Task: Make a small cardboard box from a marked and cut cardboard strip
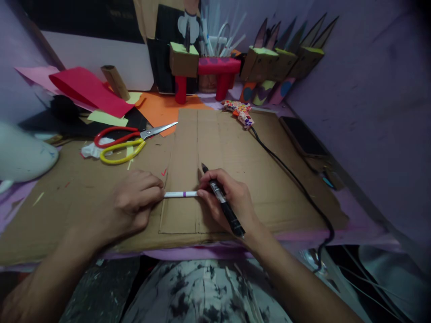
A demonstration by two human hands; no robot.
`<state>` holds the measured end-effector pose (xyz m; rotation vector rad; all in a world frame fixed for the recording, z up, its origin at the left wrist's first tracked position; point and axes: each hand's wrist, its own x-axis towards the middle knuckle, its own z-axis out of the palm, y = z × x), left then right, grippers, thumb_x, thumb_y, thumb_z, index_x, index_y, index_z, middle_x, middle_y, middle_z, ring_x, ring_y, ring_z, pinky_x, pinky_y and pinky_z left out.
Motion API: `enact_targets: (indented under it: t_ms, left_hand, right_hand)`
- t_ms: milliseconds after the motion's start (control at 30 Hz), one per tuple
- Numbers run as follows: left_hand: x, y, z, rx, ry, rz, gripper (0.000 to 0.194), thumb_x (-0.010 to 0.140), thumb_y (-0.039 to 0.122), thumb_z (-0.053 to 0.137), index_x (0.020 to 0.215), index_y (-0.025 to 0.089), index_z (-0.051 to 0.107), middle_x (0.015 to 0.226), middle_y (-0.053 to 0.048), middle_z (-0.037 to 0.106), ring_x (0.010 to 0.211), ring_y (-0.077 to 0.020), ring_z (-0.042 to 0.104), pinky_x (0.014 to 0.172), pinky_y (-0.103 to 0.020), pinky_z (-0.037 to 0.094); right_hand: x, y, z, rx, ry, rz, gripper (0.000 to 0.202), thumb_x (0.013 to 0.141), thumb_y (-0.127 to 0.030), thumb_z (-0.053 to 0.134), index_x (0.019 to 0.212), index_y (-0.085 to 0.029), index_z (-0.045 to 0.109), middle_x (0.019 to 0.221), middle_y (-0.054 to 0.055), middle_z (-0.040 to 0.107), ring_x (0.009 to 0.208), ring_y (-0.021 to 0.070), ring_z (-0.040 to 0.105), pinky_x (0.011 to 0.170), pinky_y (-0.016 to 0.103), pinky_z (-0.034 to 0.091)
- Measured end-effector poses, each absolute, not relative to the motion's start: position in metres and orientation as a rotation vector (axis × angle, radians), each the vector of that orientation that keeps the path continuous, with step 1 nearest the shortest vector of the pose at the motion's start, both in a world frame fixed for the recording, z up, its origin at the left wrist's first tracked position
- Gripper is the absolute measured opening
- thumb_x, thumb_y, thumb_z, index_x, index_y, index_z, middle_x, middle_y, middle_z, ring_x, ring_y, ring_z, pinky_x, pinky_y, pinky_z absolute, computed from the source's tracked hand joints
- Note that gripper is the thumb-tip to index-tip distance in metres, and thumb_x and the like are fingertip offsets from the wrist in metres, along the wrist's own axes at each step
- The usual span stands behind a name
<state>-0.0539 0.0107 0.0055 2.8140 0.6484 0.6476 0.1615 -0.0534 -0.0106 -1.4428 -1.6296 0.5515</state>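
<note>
1. Two bare hands meet at a white stick (173,194) with a purple band, lying left to right on the cardboard (262,179), between two dark drawn lines.
2. The left hand (134,202) has its fingers curled together, closed on the stick's left end.
3. The right hand (235,197) grips a black pen (224,204) slantwise, fingers bent around it, with the thumb tip against the stick's right end. The pen's point faces the far side; whether it touches the cardboard I can't fairly tell in this dim view.
4. Since the right hand manages both pen and stick, a shift of the pen could nudge the stick askew or leave a stray mark, I judge. Should the left fingers loosen, the round-looking stick might roll.
5. Open-bladed scissors (148,133) lie at far left, well apart from the fingers. At far right rests a patterned glue gun (242,114); its black cord (289,168) runs nearer, right of the right forearm, where a sweeping arm could snag it.
</note>
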Motion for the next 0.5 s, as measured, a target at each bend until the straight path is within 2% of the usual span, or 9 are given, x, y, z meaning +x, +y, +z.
enact_targets:
  t_ms: [500]
  left_hand:
    - [-0.0574, 0.0116, -0.0008, 2.741, 0.633, 0.642, 0.023, 0.073, -0.003, 0.047, 0.081, 0.016, 0.057, 0.082, -0.004, 0.055, 0.077, -0.0176, 0.051, 0.067, -0.034, 0.038]
  right_hand:
    - [0.1595, -0.0530, -0.0102, -1.501, -1.645, 0.537, 0.012, 0.076, -0.026, 0.061, 0.086, -0.021, 0.056, 0.073, 0.000, 0.066, 0.066, 0.0156, 0.062, 0.060, 0.024, 0.044]
